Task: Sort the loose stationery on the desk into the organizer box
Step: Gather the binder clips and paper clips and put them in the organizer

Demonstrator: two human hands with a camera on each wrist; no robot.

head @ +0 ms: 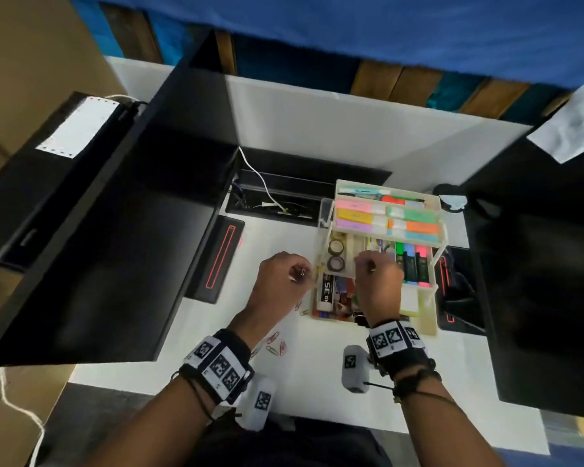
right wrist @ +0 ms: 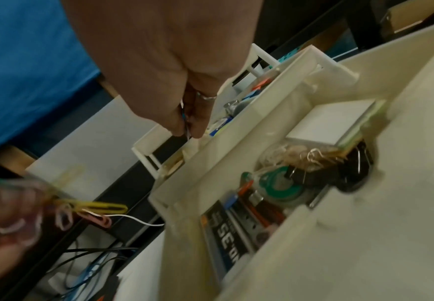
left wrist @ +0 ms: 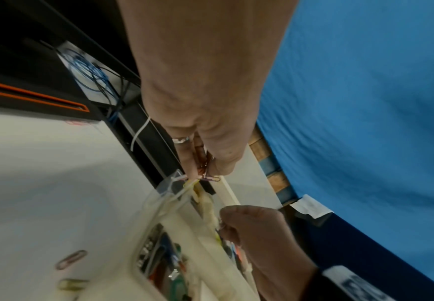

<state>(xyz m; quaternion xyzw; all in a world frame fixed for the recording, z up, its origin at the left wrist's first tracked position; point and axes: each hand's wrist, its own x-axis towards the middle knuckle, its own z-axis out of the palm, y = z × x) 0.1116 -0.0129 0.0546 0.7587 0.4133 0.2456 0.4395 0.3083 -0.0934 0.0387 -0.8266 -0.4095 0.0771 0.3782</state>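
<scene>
Both forearms reach fwd w/ wrists banded, left hand (head: 281,274) curled, pinching several clips, right hand (head: 378,281) curled, fingertips pinching one thin clip.

Your landmark is the cable trough (head: 304,197), a black slot in the white desk (head: 317,375). A white cable (head: 257,173) drops into it; blue wires (left wrist: 89,71) coil inside. Left of it you have a black monitor (head: 122,230), whose foot, a black pad with a red outline (head: 220,261), lies just beside the trough's left end. Far beyond hangs blue cloth (head: 351,25). Right of it lies white paper (head: 573,126).
</scene>
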